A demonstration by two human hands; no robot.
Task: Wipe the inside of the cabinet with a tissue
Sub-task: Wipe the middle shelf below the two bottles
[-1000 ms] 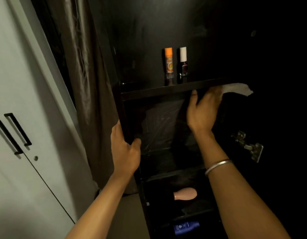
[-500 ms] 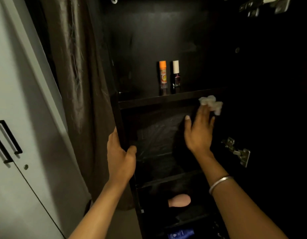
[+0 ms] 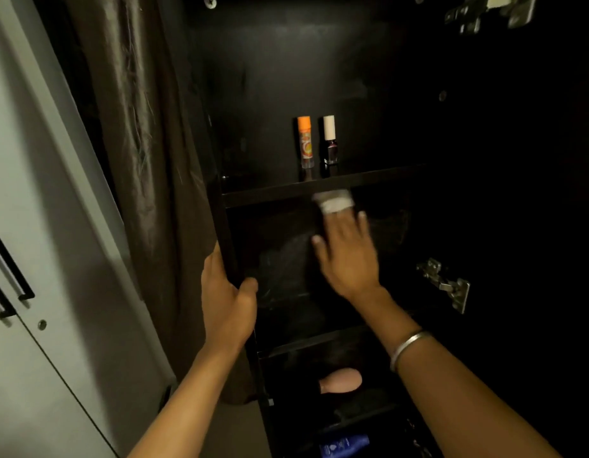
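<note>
From the head camera, the dark cabinet [image 3: 319,77] is standing open, and the shelf edge [image 3: 319,188] that carries the two small bottles is serving here as the landmark. The right hand [image 3: 347,256] is reaching up to just below that edge, its fingers stretched out and pressing the white tissue [image 3: 334,200] against the underside or front lip of the shelf (which of the two I cannot tell in this dim light). The tissue is sitting bunched at the fingertips, directly beneath the orange-capped bottle [image 3: 305,142] and the white-capped bottle [image 3: 329,140].

Below the shelf edge and to its left, the left hand [image 3: 227,305] is gripping the cabinet's front side panel [image 3: 227,246], thumb curled round the inner face, bracing the body.

What is changing: half a second ago the tissue was lying further right along the shelf edge, and a second ago further right again and spread flat; now it is gathering into a wad and travelling leftward. That suggests a wiping stroke along this shelf is well under way, with the lower compartments probably still waiting, where a pink bottle [image 3: 341,381] and a blue bottle [image 3: 344,446] are lying.
</note>
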